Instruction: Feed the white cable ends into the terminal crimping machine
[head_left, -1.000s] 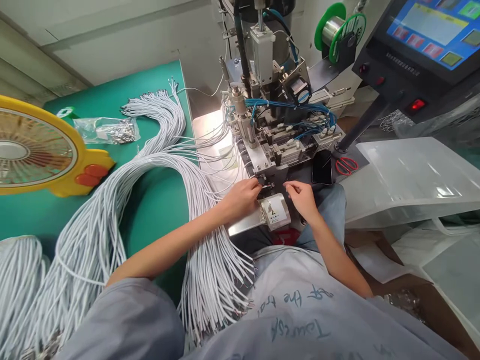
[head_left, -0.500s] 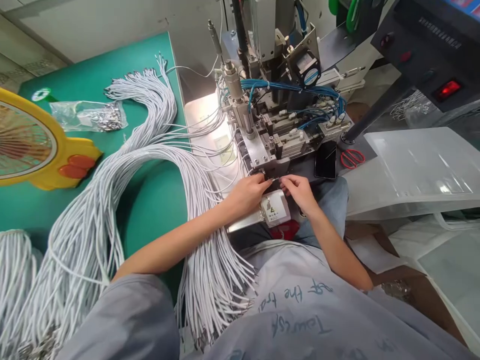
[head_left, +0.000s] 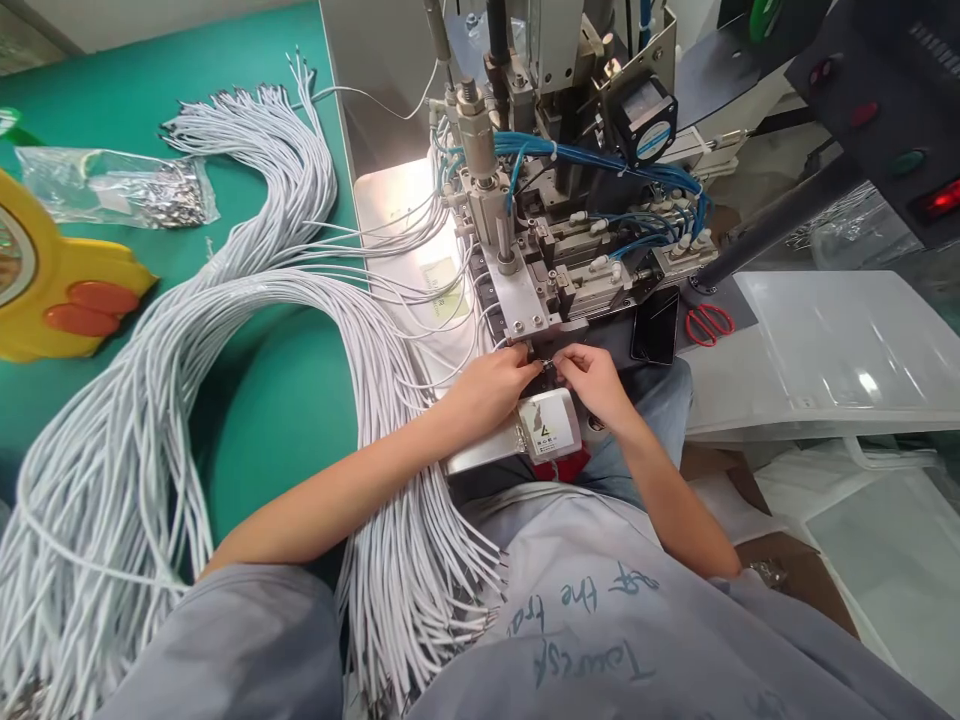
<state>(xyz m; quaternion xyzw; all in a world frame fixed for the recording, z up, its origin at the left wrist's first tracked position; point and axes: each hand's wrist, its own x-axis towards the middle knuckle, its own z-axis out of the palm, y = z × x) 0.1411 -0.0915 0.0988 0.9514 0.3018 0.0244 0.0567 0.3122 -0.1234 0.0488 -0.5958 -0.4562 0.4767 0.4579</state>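
Note:
My left hand (head_left: 495, 388) is closed in a pinch just below the front of the bench machine (head_left: 525, 305). Facing it, my right hand (head_left: 594, 382) also pinches, thumb and forefinger together. Between the two sets of fingertips shows a small silvery metal cable end (head_left: 548, 366), partly covered by the fingers. Thin white cables (head_left: 405, 290) run from the machine's left side to a large bundle (head_left: 300, 285); some pass close to my left hand. Under my hands is a white cover with a warning label (head_left: 551, 425).
On the green table (head_left: 262, 420) lie the cable bundle, a plastic bag of metal parts (head_left: 176, 195) and a yellow fan (head_left: 75, 290). Right of the machine are a black phone (head_left: 655, 327), red-handled scissors (head_left: 709, 325) and a translucent plastic bin (head_left: 847, 350). A control box (head_left: 877, 130) overhangs the right.
My right hand has shifted slightly left, bringing its fingertips closer to my left hand's. The camera view has moved; both hands keep their pinch.

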